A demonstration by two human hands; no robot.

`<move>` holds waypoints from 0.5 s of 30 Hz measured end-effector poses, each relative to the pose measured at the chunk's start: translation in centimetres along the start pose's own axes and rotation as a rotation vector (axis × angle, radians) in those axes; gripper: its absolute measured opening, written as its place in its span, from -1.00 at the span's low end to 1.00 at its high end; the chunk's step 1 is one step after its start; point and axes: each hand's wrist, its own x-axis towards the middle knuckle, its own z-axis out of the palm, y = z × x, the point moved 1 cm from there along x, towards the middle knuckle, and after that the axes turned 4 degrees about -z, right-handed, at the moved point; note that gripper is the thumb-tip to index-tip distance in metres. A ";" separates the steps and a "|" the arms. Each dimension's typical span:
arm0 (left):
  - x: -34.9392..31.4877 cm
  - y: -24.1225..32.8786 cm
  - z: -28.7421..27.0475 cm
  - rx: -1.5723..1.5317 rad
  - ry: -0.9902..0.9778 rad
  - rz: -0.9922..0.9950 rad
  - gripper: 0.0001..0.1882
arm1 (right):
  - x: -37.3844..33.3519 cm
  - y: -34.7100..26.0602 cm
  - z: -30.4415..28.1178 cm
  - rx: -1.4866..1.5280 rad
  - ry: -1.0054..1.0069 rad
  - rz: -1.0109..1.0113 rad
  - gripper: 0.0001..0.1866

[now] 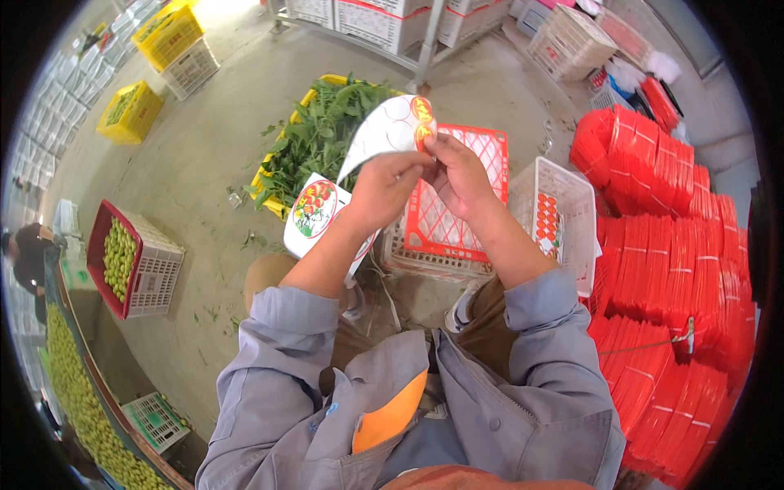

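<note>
Both hands meet over the crates in front of me, fingers closed and pinching. Between them is a curled white sticker sheet (380, 129) with round red and yellow stickers (421, 122) along its right edge. My right hand (464, 175) grips the sheet's edge beside the stickers with thumb and finger. My left hand (385, 186) pinches close to the same corner; its fingertips are partly hidden. Below the hands, a red-rimmed lattice basket (500, 167) sits on a beige crate (441, 265). A white box (299, 243) with a printed fruit picture stands under my left forearm.
Leafy green stems fill a yellow crate (267, 178) ahead. A white crate (576, 188) at right holds a sheet of round red stickers (548, 219). Bundled red netting (653, 253) is piled far right. A crate (155, 282) of green fruit stands left, near a long fruit-filled trough (82, 384).
</note>
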 end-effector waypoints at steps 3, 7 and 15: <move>-1.1 0.0 2.1 -0.179 -0.146 -0.002 -0.70 | -0.8 -0.1 -3.3 -0.248 0.164 -0.117 -0.60; -0.9 -1.3 4.1 -0.464 0.059 -0.225 -0.55 | -0.8 0.0 -6.1 -0.274 0.152 -0.207 -0.56; 1.9 -3.4 5.4 -0.812 0.184 -0.378 -0.43 | 0.7 1.3 -7.2 -0.266 0.064 -0.149 -0.52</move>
